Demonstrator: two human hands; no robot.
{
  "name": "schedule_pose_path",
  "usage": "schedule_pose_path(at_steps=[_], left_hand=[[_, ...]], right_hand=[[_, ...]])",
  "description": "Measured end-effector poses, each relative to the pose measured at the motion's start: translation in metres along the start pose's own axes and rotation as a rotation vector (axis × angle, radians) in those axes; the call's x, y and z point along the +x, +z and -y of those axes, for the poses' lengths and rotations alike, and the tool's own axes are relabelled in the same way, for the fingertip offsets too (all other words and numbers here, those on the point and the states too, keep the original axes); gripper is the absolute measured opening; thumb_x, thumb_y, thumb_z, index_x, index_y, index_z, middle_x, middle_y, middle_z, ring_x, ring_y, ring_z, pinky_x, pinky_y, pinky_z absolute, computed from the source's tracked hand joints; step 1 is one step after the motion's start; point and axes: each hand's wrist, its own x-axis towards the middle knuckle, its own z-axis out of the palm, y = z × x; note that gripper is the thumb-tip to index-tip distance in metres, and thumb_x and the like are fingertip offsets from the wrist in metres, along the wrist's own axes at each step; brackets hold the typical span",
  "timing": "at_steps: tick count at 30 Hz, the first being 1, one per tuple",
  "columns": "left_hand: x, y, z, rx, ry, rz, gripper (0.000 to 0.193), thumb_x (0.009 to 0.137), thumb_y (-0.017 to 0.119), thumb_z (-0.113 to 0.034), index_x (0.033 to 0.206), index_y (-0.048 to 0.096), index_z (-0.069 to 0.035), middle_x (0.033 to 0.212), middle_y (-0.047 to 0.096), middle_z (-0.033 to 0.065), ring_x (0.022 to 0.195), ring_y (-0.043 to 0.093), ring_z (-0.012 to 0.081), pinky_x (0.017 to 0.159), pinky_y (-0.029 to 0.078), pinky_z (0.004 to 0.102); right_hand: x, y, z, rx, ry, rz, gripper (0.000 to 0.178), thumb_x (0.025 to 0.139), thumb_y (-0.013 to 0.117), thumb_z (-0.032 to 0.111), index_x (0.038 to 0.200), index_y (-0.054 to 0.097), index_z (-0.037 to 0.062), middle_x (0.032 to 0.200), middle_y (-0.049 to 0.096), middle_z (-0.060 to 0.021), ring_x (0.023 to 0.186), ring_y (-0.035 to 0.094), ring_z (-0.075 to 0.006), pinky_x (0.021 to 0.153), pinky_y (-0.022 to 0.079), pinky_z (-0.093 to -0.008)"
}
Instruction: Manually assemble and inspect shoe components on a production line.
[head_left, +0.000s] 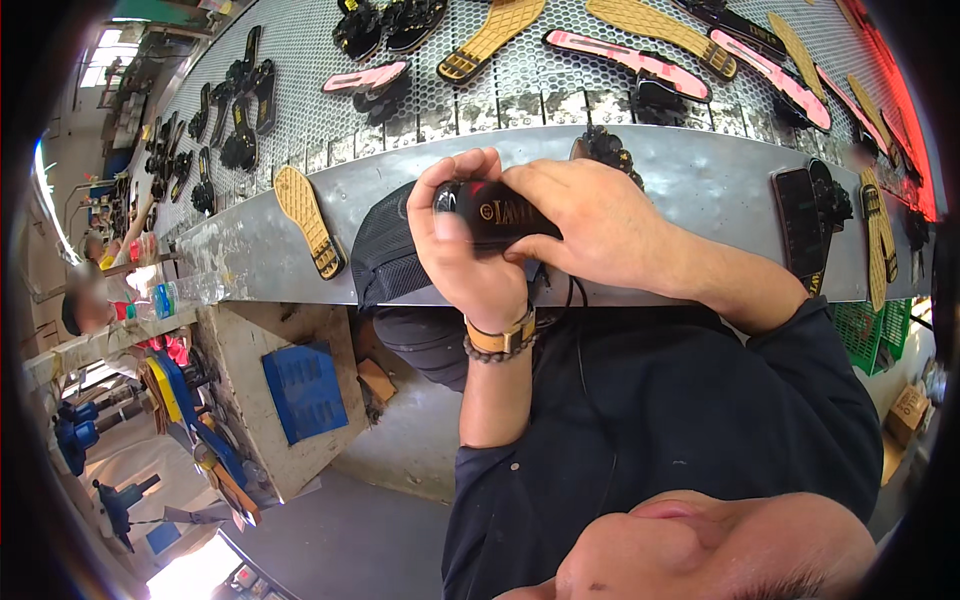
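Observation:
Between my two hands is a black slipper (500,213) with a glossy insole and gold lettering, held above the metal ledge. My left hand (462,245) cups its left end, with the thumb slightly blurred across the top. From the right, my right hand (595,222) grips the other end, fingers over the top and thumb at the near edge. Most of the slipper's right part is hidden by that hand. Just left of my left hand, a black mesh item (385,255) hangs over the ledge's edge. Behind my right hand sits a black flower ornament (607,150).
A tan sole (303,210) lies on the metal ledge (245,245) to the left. At right are a phone (797,222) and another black flowered slipper (830,200). Beyond, a mesh conveyor (430,95) carries several soles and slippers. Lower left stands a cabinet (240,400).

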Motion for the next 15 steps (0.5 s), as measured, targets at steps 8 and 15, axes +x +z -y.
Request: schedule_pose_path(at_steps=[8,15], left_hand=[[-0.004,0.014,-0.013,0.234,0.062,0.251,0.047,0.102,0.057,0.002,0.145,0.042,0.012,0.156,0.042,0.0328,0.145,0.045,0.0426,0.121,0.037,0.0531],[0.005,0.016,-0.024,0.206,-0.037,0.337,0.065,0.098,0.072,-0.016,0.150,0.041,0.009,0.147,0.053,0.0249,0.129,0.060,0.0311,0.111,0.047,0.0436]], right_hand=[[-0.014,-0.018,-0.003,0.001,-0.075,-0.039,0.054,0.075,0.086,0.021,0.119,0.061,0.0011,0.101,0.067,-0.0141,0.093,0.067,-0.0353,0.078,0.054,-0.0442],[-0.014,-0.056,-0.002,0.504,0.280,0.143,0.042,0.090,0.080,0.019,0.122,0.061,0.0010,0.088,0.067,-0.0089,0.082,0.065,-0.0191,0.079,0.054,-0.0351]])
